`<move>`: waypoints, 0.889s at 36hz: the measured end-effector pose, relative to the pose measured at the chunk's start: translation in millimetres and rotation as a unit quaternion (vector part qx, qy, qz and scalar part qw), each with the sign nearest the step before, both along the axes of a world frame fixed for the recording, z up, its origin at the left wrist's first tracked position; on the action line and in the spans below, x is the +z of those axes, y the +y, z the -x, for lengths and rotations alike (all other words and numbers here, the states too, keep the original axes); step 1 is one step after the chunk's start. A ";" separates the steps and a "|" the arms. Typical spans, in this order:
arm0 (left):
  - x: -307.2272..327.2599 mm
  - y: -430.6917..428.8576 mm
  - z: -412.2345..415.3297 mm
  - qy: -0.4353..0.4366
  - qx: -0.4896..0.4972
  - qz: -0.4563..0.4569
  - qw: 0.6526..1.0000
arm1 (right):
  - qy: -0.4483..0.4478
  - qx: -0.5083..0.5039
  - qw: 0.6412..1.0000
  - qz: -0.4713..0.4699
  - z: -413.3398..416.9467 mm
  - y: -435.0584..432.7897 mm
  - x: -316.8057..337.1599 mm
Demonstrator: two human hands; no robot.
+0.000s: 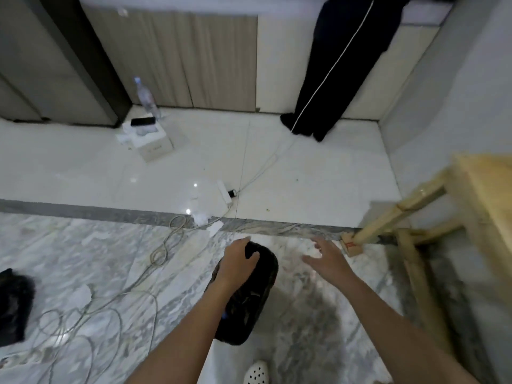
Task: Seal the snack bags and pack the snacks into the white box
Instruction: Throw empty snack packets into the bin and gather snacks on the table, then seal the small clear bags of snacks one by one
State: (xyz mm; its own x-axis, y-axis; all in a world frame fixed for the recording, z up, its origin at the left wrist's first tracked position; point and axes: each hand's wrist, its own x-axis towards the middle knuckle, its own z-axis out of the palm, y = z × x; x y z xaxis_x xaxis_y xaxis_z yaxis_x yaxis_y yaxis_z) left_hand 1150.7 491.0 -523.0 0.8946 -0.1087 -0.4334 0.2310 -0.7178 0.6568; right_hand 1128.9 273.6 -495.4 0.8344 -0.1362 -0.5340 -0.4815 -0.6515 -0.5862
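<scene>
Marble floor point(83, 245), L hand point(238, 259) fingers gripping dark bag point(249, 295) far end, lengthwise away, R hand point(327, 256) fingers spread.

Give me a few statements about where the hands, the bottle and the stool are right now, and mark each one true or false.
1. The left hand grips a dark furry object. True.
2. The right hand holds a snack bag. False: it is open and holds nothing.
3. The plastic bottle lies flat on the floor. False: it stands upright beside the white box.
4. A wooden stool stands at the right side of the view. True.
5. Cables run across the marble floor. True.
</scene>
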 end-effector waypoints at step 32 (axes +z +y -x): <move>262.6 -449.6 529.3 -0.177 -0.592 0.165 0.769 | -0.170 -0.530 0.805 0.204 734.3 -267.0 258.4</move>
